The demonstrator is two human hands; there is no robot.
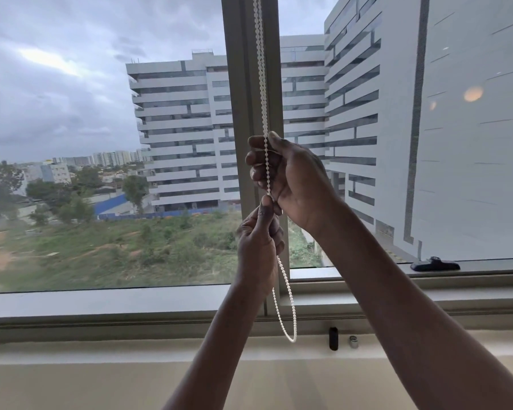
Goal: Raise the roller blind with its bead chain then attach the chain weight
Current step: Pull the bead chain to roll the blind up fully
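Note:
A white bead chain [261, 84] hangs down in front of the window's centre post [243, 99]. My right hand [290, 179] grips the chain higher up, its fingers curled round the strand. Just below it, my left hand [259, 241] pinches the chain between thumb and fingers. Under my left hand the chain's bottom loop [289, 329] dangles just above the sill. A small black piece [333, 338] and a small silver piece [353, 341] stand on the sill to the right of the loop. The blind itself is out of view.
A beige sill [101, 356] runs along under the window frame [101, 303]. A black window handle [434, 264] lies on the right pane's lower rail. Outside the glass are office buildings, trees and grass.

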